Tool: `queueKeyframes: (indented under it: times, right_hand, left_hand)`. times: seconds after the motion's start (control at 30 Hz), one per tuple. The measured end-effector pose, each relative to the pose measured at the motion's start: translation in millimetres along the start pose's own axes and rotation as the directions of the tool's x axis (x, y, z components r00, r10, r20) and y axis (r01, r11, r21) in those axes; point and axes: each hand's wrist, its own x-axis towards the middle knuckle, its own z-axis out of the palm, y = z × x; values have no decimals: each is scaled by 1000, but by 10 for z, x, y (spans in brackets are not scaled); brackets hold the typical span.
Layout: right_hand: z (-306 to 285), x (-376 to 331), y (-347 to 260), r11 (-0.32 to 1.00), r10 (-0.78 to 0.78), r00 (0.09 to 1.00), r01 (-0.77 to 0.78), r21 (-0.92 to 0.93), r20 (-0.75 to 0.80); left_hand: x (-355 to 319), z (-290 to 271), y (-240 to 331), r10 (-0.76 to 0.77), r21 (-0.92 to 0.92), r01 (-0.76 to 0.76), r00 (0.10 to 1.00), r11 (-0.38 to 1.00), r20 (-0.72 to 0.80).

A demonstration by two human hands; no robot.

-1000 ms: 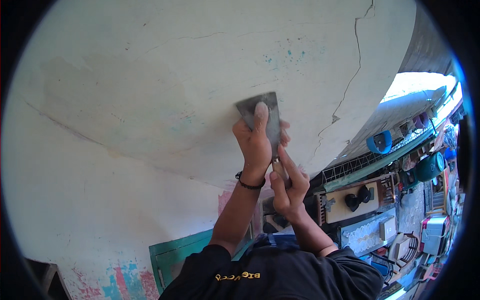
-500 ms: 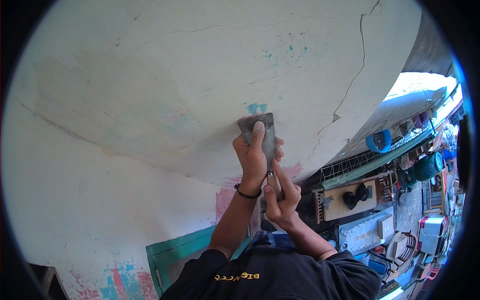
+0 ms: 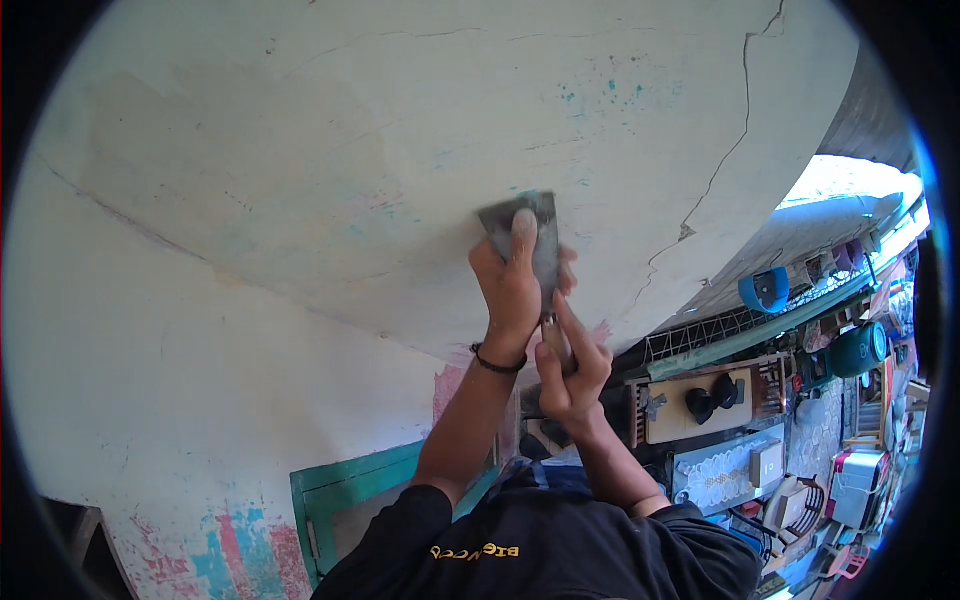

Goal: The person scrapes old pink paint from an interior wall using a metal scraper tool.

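A broad metal scraper [image 3: 545,250] is held against the whitish wall [image 3: 350,240], its blade edge pointing up. My left hand [image 3: 512,295] grips the blade, thumb flat on its face and fingertips showing past the right edge. Lower down, my right hand [image 3: 580,375] closes on the scraper's wooden handle, index finger stretched along it. A dark bracelet is on my left wrist. The blade edge lies over a small blue paint patch [image 3: 530,190], mostly covered now. Other faint blue flecks [image 3: 615,90] and scratches mark the wall nearby.
A jagged crack [image 3: 745,110] runs down the wall at right. Below left is a green frame [image 3: 365,480], beside pink and blue worn paint [image 3: 235,555]. Off to the right are a wooden bench [image 3: 680,415], a patterned table [image 3: 725,470], a chair, a blue container and assorted household things.
Both hands have pushed the scraper upward along the wall, and its blade edge has reached the blue patch that showed above it before. The view has shifted slightly.
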Motion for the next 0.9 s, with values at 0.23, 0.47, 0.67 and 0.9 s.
queueKeyframes:
  times: [0.23,0.47,0.67,0.9]
  right_hand:
    - [-35,-125,-72,999,35,999,-35,21,1]
    - [-56,-156,-125,979,165,986,-168,111,35]
    - [5,-122,-56,997,65,998,-65,52,-8]
    - [18,-159,-89,988,154,988,-153,27,-6]
  left_hand:
    - [-168,-50,-130,-44,59,48,996,997,-76]
    - [-157,-42,-138,-27,44,29,999,999,-29]
    - [-104,-70,-102,-26,57,27,999,998,-21]
    - [-108,-53,-103,-61,52,62,998,997,-15]
